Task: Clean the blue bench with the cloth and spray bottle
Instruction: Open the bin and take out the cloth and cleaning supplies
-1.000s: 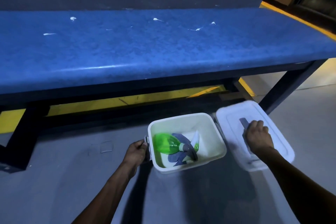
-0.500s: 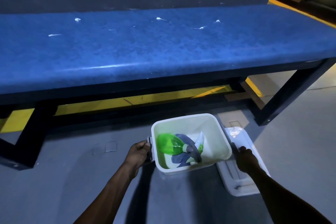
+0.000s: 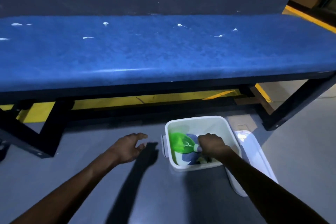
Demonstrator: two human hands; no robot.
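The blue bench (image 3: 163, 54) spans the upper view, with several white smears on its seat. On the floor below it stands a white bin (image 3: 195, 120). Inside lie a green spray bottle (image 3: 179, 143) and a blue cloth (image 3: 189, 158). My right hand (image 3: 211, 144) reaches into the bin and grips the spray bottle at its neck, hiding the sprayer head. My left hand (image 3: 129, 146) hovers over the floor just left of the bin, fingers loosely spread, holding nothing.
The bin's white lid (image 3: 254, 160) lies on the grey floor against the bin's right side. Black bench legs (image 3: 292, 103) stand at right and left. A yellow strip (image 3: 145, 100) runs along the wall under the bench.
My right hand left the lid and went into the bin onto the bottle. My left hand let go of the bin's handle and moved left.
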